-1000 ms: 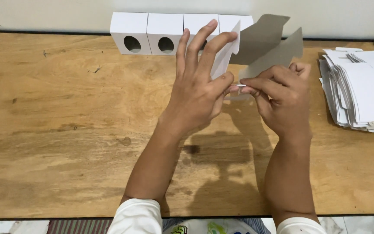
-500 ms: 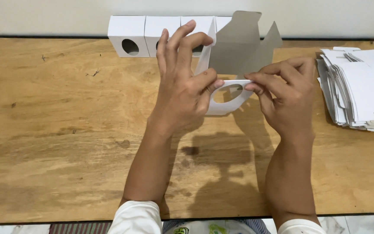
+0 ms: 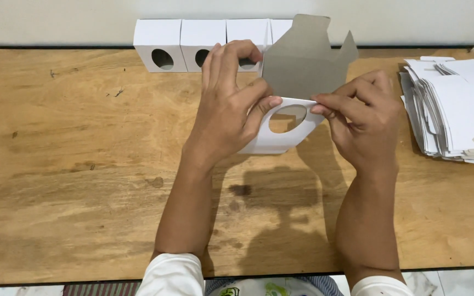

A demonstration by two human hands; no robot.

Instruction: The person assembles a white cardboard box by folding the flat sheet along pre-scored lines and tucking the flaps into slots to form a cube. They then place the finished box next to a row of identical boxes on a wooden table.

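Observation:
Both of my hands hold one partly folded cardboard box blank (image 3: 289, 109) above the wooden table (image 3: 83, 181). It is white outside and grey inside, with an oval hole in its front panel. My left hand (image 3: 229, 104) grips its left side, thumb on the white panel beside the hole. My right hand (image 3: 360, 118) pinches the panel's right edge between thumb and fingers. The grey flaps stand up behind the hands.
Several finished white boxes (image 3: 160, 38) with oval holes stand in a row along the table's far edge against the wall. A stack of flat white blanks (image 3: 456, 109) lies at the right. The table's near edge runs along the bottom of the view.
The blank has been turned and folded further: the white panel with the oval hole now faces me, and the grey flaps have swung upright behind it. Both hands stayed on it.

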